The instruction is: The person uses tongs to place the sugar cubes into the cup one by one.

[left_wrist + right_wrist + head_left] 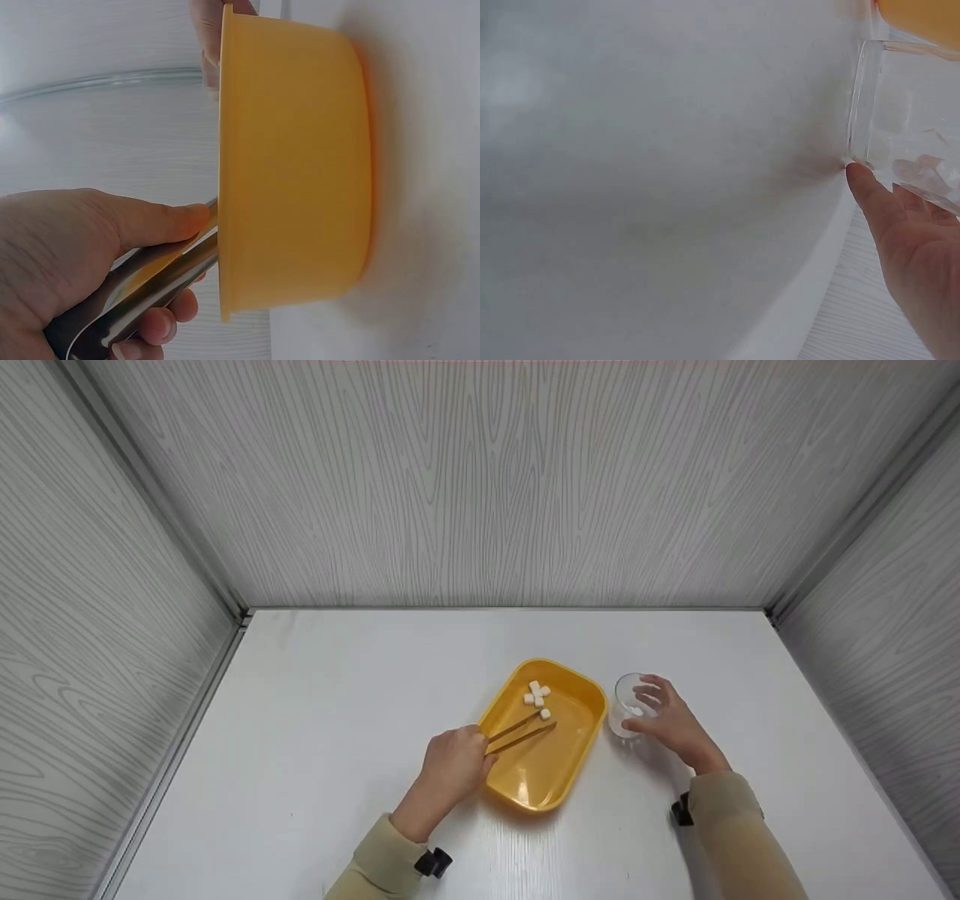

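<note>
My left hand (454, 765) grips a pair of metal tongs (142, 300), whose two arms reach over the rim of a yellow tray (521, 787). Inside the tray the tong tips stand apart, one close beside a small white cube (545, 714). Several more white cubes (535, 694) lie clustered toward the tray's far end. To the right, my right hand (671, 727) holds a clear drinking glass (624, 720) with thumb and fingers curled about its side. In the right wrist view, the thumb touches the glass (900, 82) near its base. A pale patch shows within the glass, too unclear to name.
The tray and glass stand close together on a white tabletop (337, 697). Grey wood-patterned panels (487, 487) enclose the table at the back and both sides. Dark wrist devices (433, 862) sit at both sleeve cuffs.
</note>
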`<action>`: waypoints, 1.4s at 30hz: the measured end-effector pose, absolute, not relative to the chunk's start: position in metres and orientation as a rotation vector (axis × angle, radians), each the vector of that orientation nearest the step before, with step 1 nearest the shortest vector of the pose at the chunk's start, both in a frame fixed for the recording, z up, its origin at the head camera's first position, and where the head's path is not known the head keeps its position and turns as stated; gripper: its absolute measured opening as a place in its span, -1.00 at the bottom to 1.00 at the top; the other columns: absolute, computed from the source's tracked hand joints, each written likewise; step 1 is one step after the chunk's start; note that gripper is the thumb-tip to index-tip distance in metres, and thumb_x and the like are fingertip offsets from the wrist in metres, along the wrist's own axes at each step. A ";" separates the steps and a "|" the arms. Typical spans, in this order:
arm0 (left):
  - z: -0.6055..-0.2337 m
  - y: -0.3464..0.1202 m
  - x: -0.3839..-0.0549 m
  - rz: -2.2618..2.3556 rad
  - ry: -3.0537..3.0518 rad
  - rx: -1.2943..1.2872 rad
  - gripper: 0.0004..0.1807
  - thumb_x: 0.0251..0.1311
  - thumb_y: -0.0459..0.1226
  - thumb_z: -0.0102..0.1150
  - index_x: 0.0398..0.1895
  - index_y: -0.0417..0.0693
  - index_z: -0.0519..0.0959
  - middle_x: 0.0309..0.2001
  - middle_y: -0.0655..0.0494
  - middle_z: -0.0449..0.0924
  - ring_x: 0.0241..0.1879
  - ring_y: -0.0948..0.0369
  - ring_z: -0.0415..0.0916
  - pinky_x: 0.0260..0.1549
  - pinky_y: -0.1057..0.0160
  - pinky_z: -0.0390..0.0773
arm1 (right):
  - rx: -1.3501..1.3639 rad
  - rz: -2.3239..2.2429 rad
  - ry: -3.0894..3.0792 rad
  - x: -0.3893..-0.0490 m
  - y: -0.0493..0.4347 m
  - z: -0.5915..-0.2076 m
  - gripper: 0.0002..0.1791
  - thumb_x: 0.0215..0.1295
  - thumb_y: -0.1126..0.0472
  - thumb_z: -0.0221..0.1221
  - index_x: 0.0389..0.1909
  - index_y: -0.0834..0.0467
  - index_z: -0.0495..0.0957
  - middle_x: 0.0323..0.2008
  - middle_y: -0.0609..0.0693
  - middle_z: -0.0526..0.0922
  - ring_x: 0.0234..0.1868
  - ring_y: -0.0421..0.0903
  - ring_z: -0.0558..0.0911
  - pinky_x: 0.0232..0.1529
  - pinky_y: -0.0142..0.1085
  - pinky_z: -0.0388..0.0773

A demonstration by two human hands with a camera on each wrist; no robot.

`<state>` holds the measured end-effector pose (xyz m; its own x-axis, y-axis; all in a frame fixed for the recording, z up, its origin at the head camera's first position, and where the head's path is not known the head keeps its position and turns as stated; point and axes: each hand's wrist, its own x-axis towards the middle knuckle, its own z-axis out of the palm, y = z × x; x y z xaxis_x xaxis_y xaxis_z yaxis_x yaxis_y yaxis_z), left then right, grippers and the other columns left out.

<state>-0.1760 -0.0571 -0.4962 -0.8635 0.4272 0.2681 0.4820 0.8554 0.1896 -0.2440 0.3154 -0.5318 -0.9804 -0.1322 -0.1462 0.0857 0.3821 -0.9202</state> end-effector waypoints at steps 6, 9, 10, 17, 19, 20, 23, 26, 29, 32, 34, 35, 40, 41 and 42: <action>-0.495 -0.057 -0.177 -0.367 -2.821 -0.694 -0.73 0.07 -0.17 0.45 -0.53 -0.19 0.64 -0.57 0.10 0.51 -0.60 0.16 0.49 -0.62 0.19 0.50 | -0.032 -1.644 2.467 -0.247 0.318 -0.540 0.04 0.06 0.20 0.47 0.46 0.06 0.01 0.42 0.20 0.17 0.47 0.19 0.09 0.31 0.13 0.17; -0.494 -0.057 -0.177 -0.366 -2.843 -0.688 -0.74 0.09 -0.17 0.44 -0.51 -0.19 0.65 -0.56 0.10 0.52 -0.59 0.17 0.48 -0.61 0.18 0.51 | -0.036 -1.647 2.465 -0.247 0.318 -0.540 0.04 0.06 0.20 0.47 0.45 0.07 0.01 0.42 0.20 0.18 0.47 0.19 0.10 0.31 0.14 0.17; -0.494 -0.057 -0.177 -0.362 -2.846 -0.686 -0.74 0.09 -0.17 0.44 -0.51 -0.19 0.65 -0.55 0.10 0.52 -0.59 0.17 0.48 -0.60 0.19 0.51 | -0.029 -1.648 2.464 -0.247 0.318 -0.540 0.03 0.05 0.20 0.47 0.45 0.06 0.02 0.42 0.19 0.18 0.47 0.18 0.10 0.31 0.13 0.17; -0.494 -0.057 -0.178 -0.350 -2.841 -0.684 -0.76 0.08 -0.20 0.43 -0.54 -0.17 0.64 -0.57 0.11 0.51 -0.60 0.18 0.47 -0.61 0.17 0.51 | -0.042 -1.653 2.467 -0.247 0.318 -0.540 0.03 0.07 0.20 0.46 0.45 0.10 0.01 0.42 0.22 0.18 0.46 0.21 0.11 0.31 0.14 0.17; -0.494 -0.057 -0.178 -0.355 -2.843 -0.683 -0.77 0.08 -0.21 0.43 -0.54 -0.18 0.64 -0.57 0.11 0.51 -0.61 0.19 0.44 -0.61 0.18 0.50 | -0.042 -1.650 2.467 -0.247 0.318 -0.540 0.03 0.08 0.20 0.46 0.45 0.11 0.00 0.42 0.23 0.17 0.46 0.21 0.10 0.31 0.14 0.16; -0.493 -0.057 -0.178 -0.360 -2.850 -0.682 -0.78 0.09 -0.21 0.42 -0.53 -0.18 0.64 -0.57 0.11 0.51 -0.61 0.20 0.42 -0.61 0.18 0.50 | -0.042 -1.650 2.466 -0.247 0.318 -0.540 0.03 0.08 0.20 0.46 0.46 0.11 -0.01 0.42 0.23 0.17 0.46 0.21 0.10 0.31 0.14 0.16; -0.492 -0.056 -0.178 -0.372 -2.877 -0.670 -0.79 0.11 -0.22 0.41 -0.47 -0.20 0.65 -0.56 0.10 0.52 -0.61 0.23 0.37 -0.59 0.20 0.49 | -0.037 -1.652 2.457 -0.247 0.318 -0.539 0.03 0.09 0.22 0.45 0.46 0.11 -0.01 0.43 0.23 0.16 0.47 0.21 0.10 0.32 0.13 0.16; -0.493 -0.056 -0.179 -0.379 -2.892 -0.664 -0.80 0.13 -0.23 0.39 -0.44 -0.21 0.66 -0.55 0.10 0.52 -0.61 0.24 0.33 -0.57 0.21 0.49 | -0.040 -1.667 2.434 -0.245 0.316 -0.535 0.03 0.09 0.24 0.45 0.46 0.13 -0.01 0.43 0.26 0.15 0.47 0.23 0.08 0.32 0.13 0.15; -0.493 -0.057 -0.179 -0.379 -2.863 -0.679 -0.80 0.09 -0.25 0.41 -0.52 -0.20 0.64 -0.58 0.11 0.51 -0.62 0.24 0.37 -0.60 0.22 0.49 | -0.061 -1.667 2.419 -0.240 0.312 -0.524 0.06 0.07 0.21 0.47 0.47 0.17 -0.03 0.43 0.30 0.12 0.47 0.27 0.05 0.31 0.16 0.14; -0.494 -0.057 -0.178 -0.378 -2.832 -0.693 -0.79 0.06 -0.27 0.43 -0.58 -0.18 0.63 -0.60 0.12 0.50 -0.63 0.23 0.40 -0.63 0.22 0.48 | -0.076 -1.649 2.423 -0.234 0.308 -0.513 0.09 0.05 0.16 0.49 0.47 0.20 -0.04 0.42 0.32 0.12 0.46 0.30 0.04 0.31 0.17 0.15; -0.493 -0.058 -0.178 -0.384 -2.829 -0.694 -0.79 0.06 -0.27 0.44 -0.57 -0.19 0.63 -0.60 0.12 0.50 -0.64 0.23 0.39 -0.63 0.22 0.48 | -0.074 -1.631 2.435 -0.232 0.306 -0.509 0.10 0.04 0.12 0.49 0.47 0.20 -0.03 0.42 0.32 0.12 0.46 0.29 0.04 0.31 0.16 0.15; -0.493 -0.058 -0.178 -0.391 -2.836 -0.691 -0.80 0.06 -0.26 0.43 -0.55 -0.20 0.64 -0.60 0.12 0.50 -0.63 0.24 0.38 -0.62 0.22 0.48 | -0.069 -1.626 2.438 -0.232 0.305 -0.508 0.10 0.04 0.12 0.49 0.47 0.19 -0.03 0.42 0.32 0.13 0.46 0.29 0.05 0.31 0.16 0.16; -0.493 -0.058 -0.178 -0.409 -2.880 -0.672 -0.82 0.10 -0.25 0.42 -0.46 -0.21 0.67 -0.57 0.12 0.50 -0.61 0.25 0.36 -0.58 0.22 0.49 | -0.054 -1.625 2.433 -0.231 0.303 -0.506 0.11 0.03 0.11 0.49 0.47 0.19 -0.03 0.42 0.31 0.13 0.47 0.28 0.04 0.31 0.16 0.14; -0.493 -0.058 -0.178 -0.406 -2.885 -0.669 -0.81 0.11 -0.25 0.42 -0.45 -0.21 0.68 -0.56 0.12 0.50 -0.61 0.25 0.35 -0.58 0.22 0.49 | -0.053 -1.628 2.430 -0.232 0.304 -0.507 0.11 0.03 0.11 0.49 0.47 0.18 -0.03 0.43 0.31 0.13 0.47 0.28 0.04 0.31 0.16 0.14; -0.493 -0.058 -0.178 -0.401 -2.885 -0.667 -0.81 0.10 -0.24 0.42 -0.44 -0.21 0.68 -0.56 0.12 0.50 -0.61 0.25 0.35 -0.58 0.23 0.49 | -0.053 -1.629 2.428 -0.232 0.304 -0.507 0.11 0.03 0.11 0.49 0.47 0.18 -0.03 0.43 0.31 0.12 0.47 0.28 0.04 0.31 0.16 0.14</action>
